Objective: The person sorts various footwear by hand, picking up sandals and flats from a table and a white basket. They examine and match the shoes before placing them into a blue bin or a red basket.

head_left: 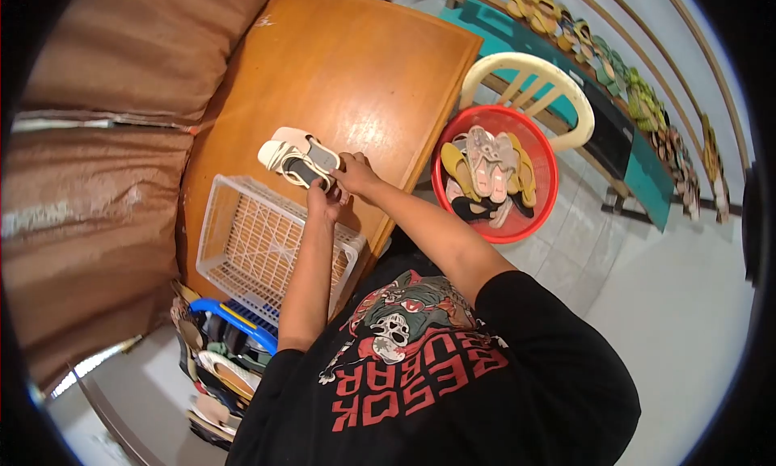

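A pair of cream shoes with dark grey insoles lies over the wooden table, heels toward me. The nearer shoe [297,169] has cream straps or laces across its top. Beside it, the farther shoe [321,152] is partly covered by the nearer one. My left hand [325,196] is closed at the heel of the nearer shoe, thumb near the insole. My right hand [356,173] pinches the heel of the farther shoe. Some fingertips of both hands are hidden. A white plastic basket [267,238] stands just below the shoes, beside my left forearm.
To the right, a red basket [551,175] full of sandals rests on a cream plastic chair [578,102]. Several pairs of footwear line a rack [558,42] behind it. More shoes and a blue plastic handle [238,320] are at lower left. Brown curtains [105,199] border the table [347,54].
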{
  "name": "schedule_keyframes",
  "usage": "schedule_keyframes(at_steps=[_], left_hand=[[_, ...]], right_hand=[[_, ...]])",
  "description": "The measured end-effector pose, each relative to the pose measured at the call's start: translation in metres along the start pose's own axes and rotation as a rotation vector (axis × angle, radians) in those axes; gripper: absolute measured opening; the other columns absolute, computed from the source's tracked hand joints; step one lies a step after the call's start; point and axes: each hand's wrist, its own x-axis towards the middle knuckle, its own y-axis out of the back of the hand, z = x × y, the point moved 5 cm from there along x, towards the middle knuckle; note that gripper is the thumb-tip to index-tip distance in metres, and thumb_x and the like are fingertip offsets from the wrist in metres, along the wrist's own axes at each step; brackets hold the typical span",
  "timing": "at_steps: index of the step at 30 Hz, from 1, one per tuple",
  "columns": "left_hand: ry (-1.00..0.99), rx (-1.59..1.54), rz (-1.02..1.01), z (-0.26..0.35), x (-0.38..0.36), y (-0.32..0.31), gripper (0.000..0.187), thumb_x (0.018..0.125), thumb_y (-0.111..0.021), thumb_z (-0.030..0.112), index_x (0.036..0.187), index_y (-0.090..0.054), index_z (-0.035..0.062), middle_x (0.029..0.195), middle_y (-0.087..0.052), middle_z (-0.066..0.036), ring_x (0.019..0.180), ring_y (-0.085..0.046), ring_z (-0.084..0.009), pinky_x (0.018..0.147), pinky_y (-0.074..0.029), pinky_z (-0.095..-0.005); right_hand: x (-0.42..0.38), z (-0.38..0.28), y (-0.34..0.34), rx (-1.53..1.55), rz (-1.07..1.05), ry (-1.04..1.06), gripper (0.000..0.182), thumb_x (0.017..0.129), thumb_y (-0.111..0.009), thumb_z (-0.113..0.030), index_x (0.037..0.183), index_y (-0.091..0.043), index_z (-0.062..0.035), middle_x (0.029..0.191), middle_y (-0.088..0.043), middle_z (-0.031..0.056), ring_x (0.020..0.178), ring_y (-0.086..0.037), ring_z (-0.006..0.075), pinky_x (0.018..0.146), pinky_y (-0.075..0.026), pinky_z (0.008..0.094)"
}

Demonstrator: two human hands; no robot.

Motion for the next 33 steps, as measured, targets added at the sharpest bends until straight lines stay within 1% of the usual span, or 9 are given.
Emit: schedule_keyframes(at_steps=[4,6,8,12,16,18,24,27,33], left_hand=[[0.029,-0.017,-0.048,0.001,0.042,0.021,0.028,0.094,-0.046,0.026,0.112,-0.06,0.009,0.103,-0.065,-0.01,0.1,-0.063,-0.0273,0.083,-0.052,-0.047],[0.059,-0.057,-0.022,0.003,0.038,0.018,0.026,0.089,-0.047,0.025,0.104,-0.06,0.008,0.101,-0.066,-0.01,0.094,-0.064,-0.0259,0.074,-0.051,-0.0397],[0.006,0.014,0.09,0.009,0.031,0.018,0.024,0.088,-0.048,0.023,0.103,-0.06,0.0077,0.1,-0.066,-0.009,0.091,-0.063,-0.0259,0.073,-0.05,-0.0379],[0.074,-0.002,-0.05,0.012,0.034,0.012,0.02,0.085,-0.05,0.012,0.103,-0.056,0.0105,0.091,-0.063,-0.008,0.073,-0.06,-0.0238,0.059,-0.049,-0.0378],[-0.068,0.179,0.095,0.008,0.022,-0.001,0.03,0.079,-0.047,0.004,0.108,-0.053,0.0077,0.093,-0.062,-0.01,0.07,-0.061,-0.0238,0.054,-0.052,-0.0389],[-0.134,0.206,-0.023,-0.004,0.019,-0.015,0.034,0.08,-0.045,0.005,0.113,-0.054,0.0046,0.103,-0.062,-0.014,0.089,-0.064,-0.0288,0.069,-0.058,-0.0446],[-0.397,0.503,-0.175,-0.045,-0.035,-0.083,0.036,0.08,-0.048,0.0,0.116,-0.048,0.0003,0.104,-0.056,-0.015,0.087,-0.063,-0.0269,0.071,-0.055,-0.0367],[-0.56,0.864,-0.274,-0.068,-0.06,-0.118,0.034,0.08,-0.05,0.001,0.114,-0.052,-0.0019,0.111,-0.053,-0.015,0.095,-0.056,-0.0249,0.082,-0.047,-0.0327],[-0.609,1.257,-0.788,-0.153,-0.056,-0.158,0.037,0.08,-0.052,0.006,0.115,-0.056,-0.0044,0.111,-0.052,-0.016,0.1,-0.055,-0.0244,0.085,-0.045,-0.0333]], right_hand=[[-0.013,-0.01,0.011,0.256,0.028,0.002,0.057,0.087,-0.07,-0.029,0.138,-0.053,-0.0103,0.128,-0.047,0.0224,0.123,-0.048,0.0348,0.103,-0.043,0.0382],[0.045,0.03,-0.029,0.475,0.056,0.039,0.056,0.076,-0.073,-0.002,0.13,-0.06,-0.0065,0.114,-0.058,0.0156,0.103,-0.063,0.0256,0.085,-0.055,0.0338],[0.049,0.028,-0.029,0.539,0.105,0.007,0.058,0.07,-0.072,0.007,0.126,-0.062,-0.0038,0.109,-0.06,0.0118,0.095,-0.066,0.0231,0.072,-0.058,0.0314],[0.04,0.019,-0.015,0.542,0.129,-0.083,0.052,0.068,-0.071,0.01,0.118,-0.061,-0.001,0.106,-0.06,0.0111,0.095,-0.064,0.0229,0.066,-0.059,0.0318],[0.021,0.015,0.012,0.502,0.009,-0.083,0.046,0.067,-0.07,0.009,0.11,-0.055,-0.0039,0.104,-0.059,0.0117,0.09,-0.061,0.0249,0.073,-0.055,0.0337],[0.001,0.016,0.028,0.597,-0.084,-0.168,0.048,0.068,-0.069,0.007,0.11,-0.051,-0.0054,0.102,-0.058,0.0115,0.09,-0.06,0.025,0.074,-0.052,0.033],[-0.05,0.073,0.083,0.574,0.156,-0.065,0.05,0.069,-0.068,0.009,0.109,-0.048,-0.0135,0.095,-0.056,0.0053,0.088,-0.06,0.0199,0.064,-0.053,0.0355],[-0.094,0.102,0.116,0.585,0.325,0.053,0.053,0.066,-0.073,0.007,0.111,-0.05,-0.0077,0.103,-0.056,0.0064,0.101,-0.057,0.0205,0.087,-0.048,0.0315],[-0.214,0.143,0.154,0.933,0.443,-0.022,0.064,0.08,-0.059,0.006,0.138,-0.034,-0.0092,0.119,-0.054,0.0089,0.087,-0.064,0.0202,0.069,-0.055,0.0313]])
